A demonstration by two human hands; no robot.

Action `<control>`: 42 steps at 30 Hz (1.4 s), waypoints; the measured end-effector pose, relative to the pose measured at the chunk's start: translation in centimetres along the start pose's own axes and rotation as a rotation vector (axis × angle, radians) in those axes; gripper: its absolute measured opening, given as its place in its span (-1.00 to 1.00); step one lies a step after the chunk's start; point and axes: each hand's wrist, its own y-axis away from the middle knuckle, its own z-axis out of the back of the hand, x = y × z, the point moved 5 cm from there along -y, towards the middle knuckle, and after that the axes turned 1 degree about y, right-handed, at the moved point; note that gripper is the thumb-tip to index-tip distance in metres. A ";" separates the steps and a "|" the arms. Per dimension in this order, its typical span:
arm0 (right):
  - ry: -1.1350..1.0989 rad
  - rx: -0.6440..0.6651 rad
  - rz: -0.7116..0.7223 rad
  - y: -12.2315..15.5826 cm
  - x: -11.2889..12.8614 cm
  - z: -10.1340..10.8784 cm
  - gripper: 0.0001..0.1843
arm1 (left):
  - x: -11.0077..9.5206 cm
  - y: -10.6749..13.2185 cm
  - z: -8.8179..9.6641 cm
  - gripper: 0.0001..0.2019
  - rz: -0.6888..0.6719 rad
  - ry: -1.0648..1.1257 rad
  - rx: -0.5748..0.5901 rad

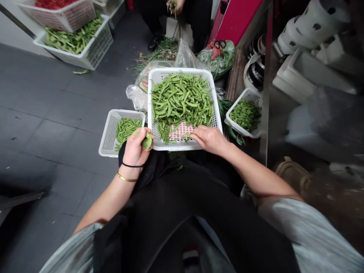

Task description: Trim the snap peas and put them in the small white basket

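Note:
A large white basket (217, 113) in front of me holds a heap of green pea pods (182, 96). Several pods are gathered in my left hand (135, 149), which is closed around them at the basket's near left corner. My right hand (209, 138) is over the near right part of the same basket, its fingers pinched together; whatever is between the fingertips is too small to make out. Close by, loose bits and a few pods lie on the basket's bare floor. To the left, a smaller white basket (104, 139) holds more pea pods (127, 128).
Leafy greens fill a white basket (247, 131) on the right, beside a metal edge (265, 113). Beyond the large basket are plastic bags (217, 57) and a person's hand (178, 5). Stacked baskets (96, 47) stand at the far left on the dark tiled floor (57, 113).

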 end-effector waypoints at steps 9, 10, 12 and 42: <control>-0.358 -0.023 0.240 -2.8 2.9 1.2 -0.68 | 3.8 2.3 -3.1 -0.56 0.430 -0.059 0.542; -0.382 -0.062 0.310 -2.9 3.7 1.7 -0.71 | 4.0 2.3 -3.2 -0.56 0.443 -0.066 0.557; -0.334 -0.099 0.408 -2.7 5.0 2.2 -0.70 | 4.3 2.3 -3.3 -0.55 0.475 -0.088 0.586; 0.103 0.514 -0.065 -5.5 -2.0 -5.9 -0.74 | 1.8 0.7 1.2 -0.77 0.288 0.164 0.043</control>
